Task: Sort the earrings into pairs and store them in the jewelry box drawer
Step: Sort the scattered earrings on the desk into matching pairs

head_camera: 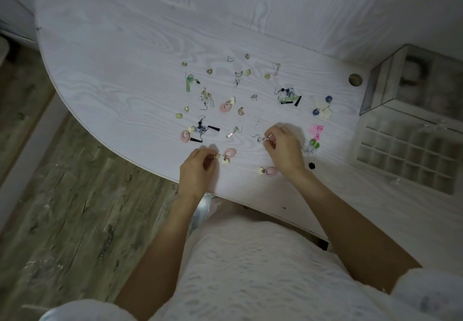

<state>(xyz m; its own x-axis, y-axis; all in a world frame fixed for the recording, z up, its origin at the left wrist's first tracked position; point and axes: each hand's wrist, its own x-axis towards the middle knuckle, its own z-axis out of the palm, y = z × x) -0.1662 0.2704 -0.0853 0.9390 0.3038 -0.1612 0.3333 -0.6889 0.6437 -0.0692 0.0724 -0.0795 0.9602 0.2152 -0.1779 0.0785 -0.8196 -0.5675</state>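
Note:
Several earrings lie scattered over the white table (125, 75). My left hand (199, 169) pinches a small yellow-green stud earring (217, 156) beside a pink ring earring (228, 155). My right hand (284, 149) pinches a clear crystal hook earring (264, 138). Another pink ring earring (270, 171) lies just under my right wrist. The jewelry box (411, 87) stands at the right, its gridded drawer (411, 155) pulled out in front of it.
Bright pink earrings (316, 130), a green pair (313, 143) and blue-and-white flower earrings (323, 107) lie between my right hand and the drawer. A round cable hole (355, 79) sits near the box. The table's curved edge runs past my left hand, wooden floor beyond.

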